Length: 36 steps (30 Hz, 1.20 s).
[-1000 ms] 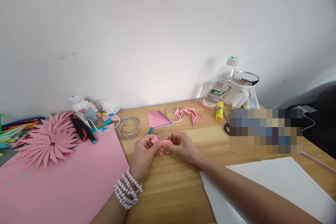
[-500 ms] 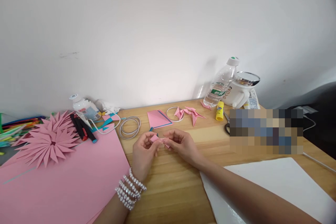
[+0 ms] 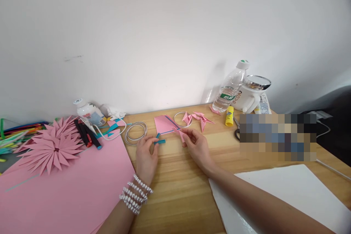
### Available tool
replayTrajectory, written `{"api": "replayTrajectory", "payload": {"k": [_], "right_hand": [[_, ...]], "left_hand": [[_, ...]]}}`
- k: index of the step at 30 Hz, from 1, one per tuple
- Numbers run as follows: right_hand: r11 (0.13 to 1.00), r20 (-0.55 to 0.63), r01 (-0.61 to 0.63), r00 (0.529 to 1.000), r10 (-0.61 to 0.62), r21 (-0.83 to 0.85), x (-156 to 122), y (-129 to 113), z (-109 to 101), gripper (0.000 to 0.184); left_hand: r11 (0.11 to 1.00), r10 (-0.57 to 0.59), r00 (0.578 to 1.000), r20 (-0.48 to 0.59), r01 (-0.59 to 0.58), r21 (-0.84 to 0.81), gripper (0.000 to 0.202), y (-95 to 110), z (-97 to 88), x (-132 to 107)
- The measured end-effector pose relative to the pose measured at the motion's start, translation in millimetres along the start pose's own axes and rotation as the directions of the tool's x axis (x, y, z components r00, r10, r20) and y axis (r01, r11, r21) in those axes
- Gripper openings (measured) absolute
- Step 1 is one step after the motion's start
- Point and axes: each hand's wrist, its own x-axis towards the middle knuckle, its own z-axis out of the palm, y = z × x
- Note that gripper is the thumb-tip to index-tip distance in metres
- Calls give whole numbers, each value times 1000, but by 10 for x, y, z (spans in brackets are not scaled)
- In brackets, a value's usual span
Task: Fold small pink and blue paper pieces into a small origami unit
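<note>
My right hand [image 3: 197, 148] pinches a small folded pink paper piece [image 3: 179, 134] between thumb and fingers, close to the stack of pink and blue paper squares [image 3: 164, 124]. My left hand [image 3: 146, 155], with pearl bracelets at the wrist, rests on the wooden table [image 3: 178, 190]. Its fingertips touch a small blue paper strip [image 3: 159, 141]; the fingers are curled and hold nothing I can make out. Several finished folded pink pieces [image 3: 197, 117] lie farther back beside a white ring.
A large pink sheet [image 3: 68, 190] and a pink paper flower [image 3: 51, 146] lie left, with markers [image 3: 87, 137] and a glue bottle [image 3: 87, 111]. White bangles [image 3: 135, 131], a yellow glue stick [image 3: 229, 116], a water bottle [image 3: 231, 86], a white mug [image 3: 251, 97] and scissors stand behind. White board [image 3: 287, 193] at right.
My hands have parted. The right hand has carried the pink folded piece back toward the paper squares; the left has let go and moved to the blue strip.
</note>
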Motion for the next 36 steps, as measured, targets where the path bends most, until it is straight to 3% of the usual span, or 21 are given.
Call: {"api": "replayTrajectory", "payload": {"k": [6, 11, 14, 18, 22, 26, 29, 32, 34, 36], "right_hand": [[978, -84, 88, 991, -105, -188, -21, -60, -30, 26], [974, -151, 153, 972, -179, -168, -72, -138, -30, 18], [974, -69, 216, 973, -221, -69, -114, -173, 3, 16], [983, 126, 161, 977, -171, 85, -156, -179, 45, 27], [981, 290, 166, 938, -187, 96, -170, -137, 55, 41], [980, 292, 190, 936, -198, 55, -159, -105, 53, 18], [983, 265, 168, 947, -181, 71, -155, -112, 52, 13], [987, 222, 153, 962, -160, 47, -160, -140, 47, 12], [987, 231, 155, 960, -157, 27, -164, -160, 41, 10], [982, 251, 190, 951, -181, -11, -165, -177, 35, 6]], "left_hand": [[999, -42, 996, 76, 41, 5, 19, 2, -8, 2], [987, -155, 985, 69, 157, -21, 25, 47, -33, 19], [957, -240, 969, 66, 247, -154, 29, 92, -63, 26], [820, -317, 934, 167, 358, -447, 31, 137, -72, 23], [678, -295, 888, 353, 455, -578, 31, 168, -46, 5], [618, -213, 870, 444, 472, -628, 27, 220, -55, -3], [577, -89, 857, 508, 460, -675, 29, 271, -66, -11], [626, -18, 845, 534, 426, -653, 48, 297, -44, -44], [710, -70, 878, 474, 377, -594, 47, 297, -22, -67], [735, -117, 888, 446, 379, -563, 42, 296, -15, -74]]}}
